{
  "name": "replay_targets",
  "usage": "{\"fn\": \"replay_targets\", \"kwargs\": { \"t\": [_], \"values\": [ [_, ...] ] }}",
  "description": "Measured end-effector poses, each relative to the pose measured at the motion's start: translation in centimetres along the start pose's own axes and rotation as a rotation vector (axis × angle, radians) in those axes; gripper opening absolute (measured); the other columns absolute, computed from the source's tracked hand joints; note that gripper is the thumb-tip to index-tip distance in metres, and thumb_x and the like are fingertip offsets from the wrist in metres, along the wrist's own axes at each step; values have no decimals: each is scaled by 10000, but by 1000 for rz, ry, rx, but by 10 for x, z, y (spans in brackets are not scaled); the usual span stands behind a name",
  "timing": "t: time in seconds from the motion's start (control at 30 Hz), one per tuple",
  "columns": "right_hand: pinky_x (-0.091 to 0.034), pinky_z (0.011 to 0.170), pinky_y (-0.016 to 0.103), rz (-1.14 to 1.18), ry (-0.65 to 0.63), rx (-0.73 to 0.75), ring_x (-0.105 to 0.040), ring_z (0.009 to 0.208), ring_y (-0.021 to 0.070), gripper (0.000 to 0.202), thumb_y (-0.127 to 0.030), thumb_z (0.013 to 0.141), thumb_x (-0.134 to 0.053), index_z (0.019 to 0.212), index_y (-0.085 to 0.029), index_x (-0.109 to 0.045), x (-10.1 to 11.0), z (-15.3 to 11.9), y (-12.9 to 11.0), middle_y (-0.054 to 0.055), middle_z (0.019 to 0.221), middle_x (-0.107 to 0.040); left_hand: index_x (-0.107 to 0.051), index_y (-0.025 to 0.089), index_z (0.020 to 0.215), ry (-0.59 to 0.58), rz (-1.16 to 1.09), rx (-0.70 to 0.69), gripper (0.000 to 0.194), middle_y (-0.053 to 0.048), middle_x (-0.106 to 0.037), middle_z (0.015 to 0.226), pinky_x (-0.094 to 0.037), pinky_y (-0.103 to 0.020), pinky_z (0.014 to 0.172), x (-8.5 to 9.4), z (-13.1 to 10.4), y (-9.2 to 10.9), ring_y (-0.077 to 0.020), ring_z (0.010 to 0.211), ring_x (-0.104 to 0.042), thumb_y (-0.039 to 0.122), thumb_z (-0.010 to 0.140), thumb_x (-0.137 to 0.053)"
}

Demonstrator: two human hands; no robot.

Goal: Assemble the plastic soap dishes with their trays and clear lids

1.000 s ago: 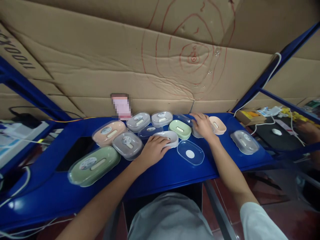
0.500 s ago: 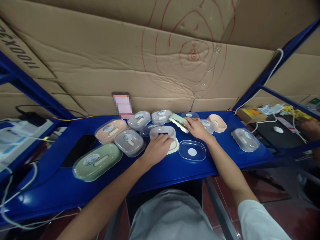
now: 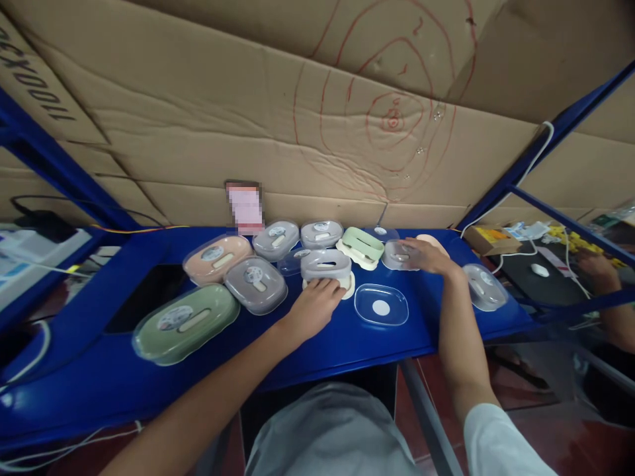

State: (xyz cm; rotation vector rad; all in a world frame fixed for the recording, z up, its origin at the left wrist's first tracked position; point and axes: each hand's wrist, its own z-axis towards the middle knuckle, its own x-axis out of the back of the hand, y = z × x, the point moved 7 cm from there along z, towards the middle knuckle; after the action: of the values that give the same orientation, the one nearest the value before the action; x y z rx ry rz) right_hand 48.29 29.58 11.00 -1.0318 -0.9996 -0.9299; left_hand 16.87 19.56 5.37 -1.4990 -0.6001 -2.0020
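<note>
Cardboard wall [image 3: 213,119]: closing off the far side, showing red hand-drawn rings, propping up a phone [image 3: 245,205] with its screen blurred out.
Blue desk [image 3: 347,344]: running left to right, bearing oval boxes.
Lilac ring [image 3: 327,256]: lying mid-desk, overlapping a cream base [image 3: 350,284], pointing its long axis left-right, sitting directly on the far side of the left fingers.
Left hand [image 3: 317,303]: touching the near side of the cream base with bent fingers; cannot tell if gripping or only pressing.
Right hand [image 3: 430,256]: hanging well apart from the left, pointing fingers leftward over the right end of a gray box [image 3: 393,253]; cannot tell if touching or gripping.
Key relation: gray box lying just left of right hand, running roughly left-right, sitting much nearer to right than to left.
Green box [image 3: 364,242]: lying between both hands, sitting on a pale base, slanting from far left to near right.
Clear lid [image 3: 366,305]: lying on the near side, right of the left hand, bearing a white round sticker.
Small peach box [image 3: 427,239]: hiding mostly behind the right hand.
Left group: filling the left side with a lidded peach box [image 3: 217,260], lidded grays and a large lidded green box [image 3: 187,325].
</note>
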Motion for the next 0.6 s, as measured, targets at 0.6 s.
{"fn": "replay_targets", "kwargs": {
  "t": [0.6],
  "values": [
    [-559, 948, 409, 34, 0, -22, -756, 1070, 320, 409, -497, 1037, -570, 1289, -226, -743, -26, 4, -1, 133, 1179, -807, -689, 200, 1253, -1, -25, 6, 366, -96, -709, 1162, -474, -401, 917, 0, 1, -1, -270, 1061, -666, 33, 959, -549]
  ]
}}
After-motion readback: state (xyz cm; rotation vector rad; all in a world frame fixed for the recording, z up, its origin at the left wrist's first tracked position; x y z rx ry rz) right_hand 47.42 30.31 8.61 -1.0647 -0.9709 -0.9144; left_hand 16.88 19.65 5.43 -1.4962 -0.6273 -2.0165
